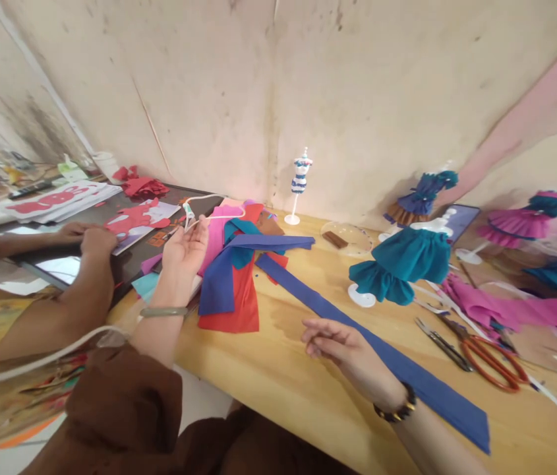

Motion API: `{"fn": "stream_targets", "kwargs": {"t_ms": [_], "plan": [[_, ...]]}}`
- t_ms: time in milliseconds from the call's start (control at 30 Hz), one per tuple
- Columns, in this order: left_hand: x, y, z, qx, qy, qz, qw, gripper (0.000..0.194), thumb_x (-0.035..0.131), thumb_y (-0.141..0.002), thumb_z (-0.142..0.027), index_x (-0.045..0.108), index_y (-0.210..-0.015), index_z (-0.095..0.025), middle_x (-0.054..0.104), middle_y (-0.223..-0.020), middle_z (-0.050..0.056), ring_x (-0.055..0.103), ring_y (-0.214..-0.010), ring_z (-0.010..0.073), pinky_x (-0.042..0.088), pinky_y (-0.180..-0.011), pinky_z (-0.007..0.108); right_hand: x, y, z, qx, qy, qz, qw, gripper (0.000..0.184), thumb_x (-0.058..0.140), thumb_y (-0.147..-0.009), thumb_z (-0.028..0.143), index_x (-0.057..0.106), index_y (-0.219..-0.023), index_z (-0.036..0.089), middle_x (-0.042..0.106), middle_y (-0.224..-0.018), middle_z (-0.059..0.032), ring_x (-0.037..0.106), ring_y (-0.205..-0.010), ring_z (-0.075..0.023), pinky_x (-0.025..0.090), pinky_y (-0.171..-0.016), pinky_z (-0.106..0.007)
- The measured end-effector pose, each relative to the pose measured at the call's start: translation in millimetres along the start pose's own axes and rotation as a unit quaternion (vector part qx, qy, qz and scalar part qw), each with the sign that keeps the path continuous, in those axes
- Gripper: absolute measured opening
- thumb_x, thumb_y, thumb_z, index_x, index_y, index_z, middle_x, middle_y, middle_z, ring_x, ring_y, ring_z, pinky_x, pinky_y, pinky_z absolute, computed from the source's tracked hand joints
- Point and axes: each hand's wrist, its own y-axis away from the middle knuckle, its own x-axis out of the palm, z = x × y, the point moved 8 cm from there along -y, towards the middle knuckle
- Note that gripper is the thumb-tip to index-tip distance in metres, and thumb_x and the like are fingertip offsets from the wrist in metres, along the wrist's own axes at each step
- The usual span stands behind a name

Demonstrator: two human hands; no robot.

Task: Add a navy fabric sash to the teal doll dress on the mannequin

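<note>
My left hand [185,249] is raised palm up over a pile of fabric pieces, fingers curled round a thin white cord [226,216]. A small whitish piece [188,210] shows at its fingertips, too blurred to name. Under and beside this hand lie a folded blue fabric piece [217,284], a red fabric piece [244,300] and a pink one [213,241]. My right hand [335,343] hovers over the wooden table with loosely bent fingers and nothing in them. Close beside it, a long blue fabric strip [421,379] runs diagonally across the table.
Small dress forms stand at the back and right, one with a teal ruffled dress [411,257]. Orange-handled scissors [493,363] and thread snips [443,346] lie at right. A clear dish [357,237] sits near the wall. At left, another person's hands [85,236] work beside red cut-outs [134,218].
</note>
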Motion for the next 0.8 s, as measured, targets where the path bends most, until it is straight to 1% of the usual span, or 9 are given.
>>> {"fn": "stream_targets", "kwargs": {"t_ms": [100,167,233,333,400,500,533,667,800], "plan": [[-19.3,-5.3,28.6,-0.118,-0.089,-0.044,0.988,0.038,0.029,-0.099,-0.028,0.055,-0.108,-0.003,0.067,-0.097,0.022,0.068,-0.095,0.0231,0.06,-0.069,0.033,-12.1,19.7,3.0,0.0,0.026,-0.012,1.0,0.03,0.074,-0.072,0.036,0.071,-0.098,0.021,0.071,-0.086,-0.0045,0.065,-0.069,-0.0134,0.053,-0.07,-0.03],[-27.8,5.2,43.2,-0.15,-0.138,-0.052,0.978,0.035,0.033,-0.096,-0.028,0.057,-0.106,-0.003,0.067,-0.093,0.021,0.069,-0.089,0.0231,0.059,-0.068,0.033,-17.4,31.7,2.8,0.006,0.065,-0.008,0.998,0.03,0.072,-0.073,0.038,0.071,-0.098,0.021,0.071,-0.085,-0.0043,0.066,-0.069,-0.0145,0.054,-0.071,-0.032],[-26.0,21.4,51.9,-0.109,-0.183,-0.018,0.977,0.022,0.043,-0.091,-0.019,0.06,-0.099,-0.009,0.068,-0.083,0.011,0.069,-0.076,0.0163,0.057,-0.069,0.028,-23.6,43.3,2.1,0.01,0.13,-0.003,0.991,0.032,0.068,-0.076,0.042,0.07,-0.1,0.021,0.071,-0.084,-0.0047,0.067,-0.07,-0.0165,0.055,-0.072,-0.034],[-13.0,56.1,64.4,0.051,-0.305,0.073,0.948,0.019,0.053,-0.086,-0.026,0.063,-0.099,-0.017,0.069,-0.078,0.003,0.066,-0.067,0.0125,0.054,-0.068,0.025,-43.4,59.9,2.9,-0.002,0.267,-0.027,0.963,0.034,0.057,-0.083,0.045,0.07,-0.104,0.021,0.072,-0.083,-0.0055,0.068,-0.074,-0.0189,0.056,-0.075,-0.036],[-1.0,82.8,99.2,0.086,-0.483,0.184,0.852,0.024,0.057,-0.085,-0.031,0.065,-0.103,-0.018,0.072,-0.086,0.006,0.068,-0.079,0.0174,0.053,-0.077,0.031,-66.9,70.5,6.4,-0.024,0.368,-0.08,0.926,0.035,0.05,-0.087,0.044,0.07,-0.106,0.021,0.073,-0.088,-0.0076,0.069,-0.08,-0.0208,0.056,-0.078,-0.037],[10.7,125.0,175.9,0.1,-0.69,0.426,0.577,0.033,0.05,-0.09,-0.033,0.063,-0.118,-0.019,0.067,-0.12,0.012,0.061,-0.112,0.0267,0.046,-0.097,0.042,-111.6,87.9,16.6,-0.074,0.491,-0.188,0.847,0.034,0.045,-0.089,0.039,0.069,-0.106,0.021,0.072,-0.101,-0.0108,0.068,-0.094,-0.0241,0.054,-0.086,-0.04],[11.6,131.3,191.4,0.104,-0.694,0.457,0.546,0.034,0.052,-0.09,-0.032,0.062,-0.12,-0.018,0.064,-0.125,0.013,0.057,-0.119,0.0287,0.042,-0.102,0.043,-126.2,94.1,20.2,-0.093,0.525,-0.219,0.817,0.034,0.044,-0.09,0.038,0.069,-0.105,0.02,0.072,-0.105,-0.0117,0.067,-0.098,-0.0252,0.052,-0.09,-0.042],[22.1,132.3,226.7,0.131,-0.7,0.495,0.498,0.036,0.047,-0.092,-0.031,0.06,-0.123,-0.017,0.061,-0.128,0.015,0.05,-0.124,0.0322,0.038,-0.105,0.046,-173.8,115.2,24.4,-0.122,0.611,-0.3,0.723,0.035,0.048,-0.086,0.039,0.069,-0.103,0.018,0.07,-0.106,-0.0154,0.065,-0.102,-0.03,0.05,-0.092,-0.048],[28.3,130.0,244.5,0.151,-0.707,0.52,0.456,0.035,0.046,-0.093,-0.03,0.059,-0.123,-0.018,0.061,-0.128,0.014,0.049,-0.125,0.0326,0.038,-0.104,0.047,-190.2,115.5,5.3,-0.058,0.592,-0.256,0.762,0.035,0.052,-0.083,0.039,0.068,-0.107,0.02,0.071,-0.105,-0.0119,0.068,-0.094,-0.026,0.054,-0.085,-0.041]]}}
